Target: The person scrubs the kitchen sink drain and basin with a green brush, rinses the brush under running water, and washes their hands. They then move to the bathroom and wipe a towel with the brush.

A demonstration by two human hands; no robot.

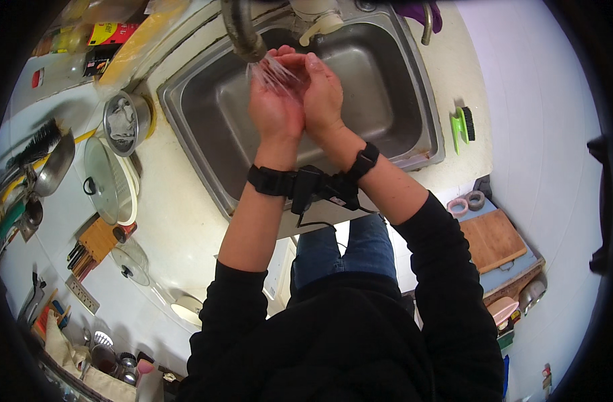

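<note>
My left hand [272, 113] and my right hand [325, 98] are cupped side by side with the palms up, and they touch along their inner edges. A stream of water [276, 75] runs from the metal faucet spout [241, 32] into the hollow between them. Apart from the water, neither hand holds anything. Both are over a stainless-steel sink [221, 125]. Some of the fingertips are partly hidden by the spout and the curled fingers. Black straps with small devices [311, 186] circle both wrists.
Right of the sink lies a green scrub brush [459, 128]. On the left are a metal pot [123, 123], a glass lid [100, 181] against a white colander [130, 186], and a knife block [102, 238]. A wooden cutting board [492, 241] lies at lower right.
</note>
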